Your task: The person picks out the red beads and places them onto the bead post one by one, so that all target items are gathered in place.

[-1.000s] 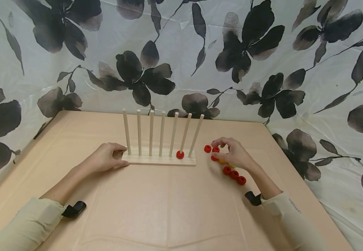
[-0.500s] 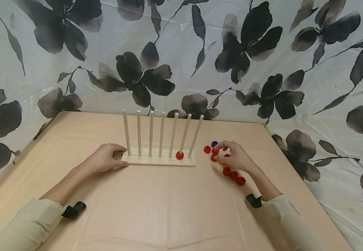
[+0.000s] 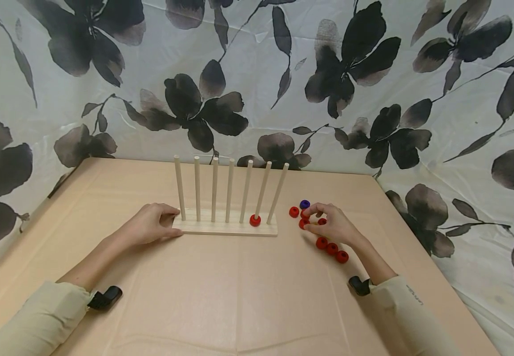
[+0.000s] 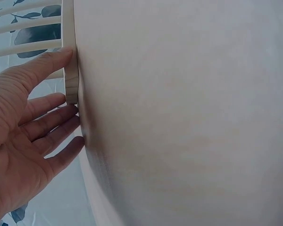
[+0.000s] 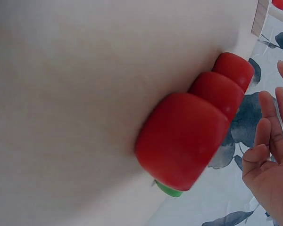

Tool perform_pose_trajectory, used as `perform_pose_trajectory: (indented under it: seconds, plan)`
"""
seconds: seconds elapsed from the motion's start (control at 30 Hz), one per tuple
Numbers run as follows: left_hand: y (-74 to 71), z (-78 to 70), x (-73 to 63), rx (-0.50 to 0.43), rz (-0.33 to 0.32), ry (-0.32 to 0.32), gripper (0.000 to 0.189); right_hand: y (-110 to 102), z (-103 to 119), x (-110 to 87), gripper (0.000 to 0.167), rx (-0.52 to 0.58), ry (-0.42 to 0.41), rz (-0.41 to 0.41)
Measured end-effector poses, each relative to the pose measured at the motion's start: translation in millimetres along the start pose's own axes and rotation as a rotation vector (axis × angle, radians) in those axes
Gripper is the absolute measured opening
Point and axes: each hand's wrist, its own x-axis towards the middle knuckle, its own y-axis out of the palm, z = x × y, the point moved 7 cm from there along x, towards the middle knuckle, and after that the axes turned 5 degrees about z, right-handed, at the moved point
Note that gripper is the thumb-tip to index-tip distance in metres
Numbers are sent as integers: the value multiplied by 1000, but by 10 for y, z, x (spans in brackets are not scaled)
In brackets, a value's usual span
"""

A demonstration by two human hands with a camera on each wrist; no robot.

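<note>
In the head view my left hand [image 3: 150,223] holds the left end of a wooden peg rack [image 3: 226,228] with a row of upright dowels. The left wrist view shows the thumb on the base's [image 4: 71,80] face and the fingertips at its end. One red bead [image 3: 255,220] sits low on the second dowel from the right. Over the loose beads is my right hand [image 3: 333,225], its index finger and thumb apart, tips right at two red beads [image 3: 303,224]. In the right wrist view, the right hand [image 5: 273,155] is partly cut off, its fingers loosely bent.
A blue bead [image 3: 304,204] and another red bead [image 3: 294,212] lie beyond the right fingertips. Three red beads [image 3: 332,248] lie in a diagonal line nearer me, a green bead [image 5: 170,189] showing behind them. A flowered sheet [image 3: 275,89] hangs behind the table [image 3: 239,296].
My right hand shifts slightly down among the beads, uncovering the blue bead and covering the orange and yellow ones. My left hand and the peg rack stay put.
</note>
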Motion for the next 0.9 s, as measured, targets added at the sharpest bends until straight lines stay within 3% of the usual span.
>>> perform_pose_trajectory:
  seconds: [0.9]
  plan:
    - [11, 18, -9, -16, -2, -7, 61, 58, -88, 72, 27, -60, 10, 42]
